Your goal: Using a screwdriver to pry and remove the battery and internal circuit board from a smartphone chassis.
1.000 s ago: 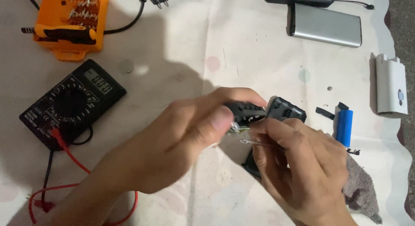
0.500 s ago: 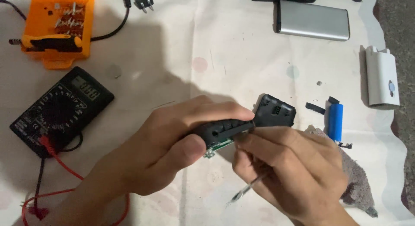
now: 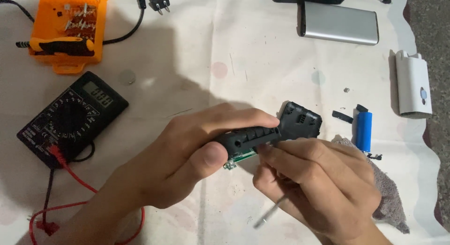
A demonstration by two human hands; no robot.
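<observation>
So we've got the black plastic casing up off the desk, pinched in our left hand, fingers curled over the top and the thumb pressed in from below, with a bit of green circuit board poking out of its underside. Our right hand is closed around a thin metal tool, looks like tweezers or a slim probe, can't tell which, and its fingertips sit right against the end of the casing. What's changed: a second back the tool ran across between the two hands near the casing, and now it's swung down so its free end points toward us and hangs below the right hand. The casing has also turned a bit, so we see its ribbed side and a little hole now. To us that reads like the prying bit has paused and we're feeling at the seam with our fingers instead. The view has slid too, so everything on the desk sits a little differently in frame. Just behind the hands lies the other black shell half, then a blue cylindrical battery cell with a small black strip beside it, and a grey cloth under our right wrist. Further out: a white plastic housing, a silver power bank, a black multimeter with red leads, an orange screwdriver bit set and a black plug.
</observation>
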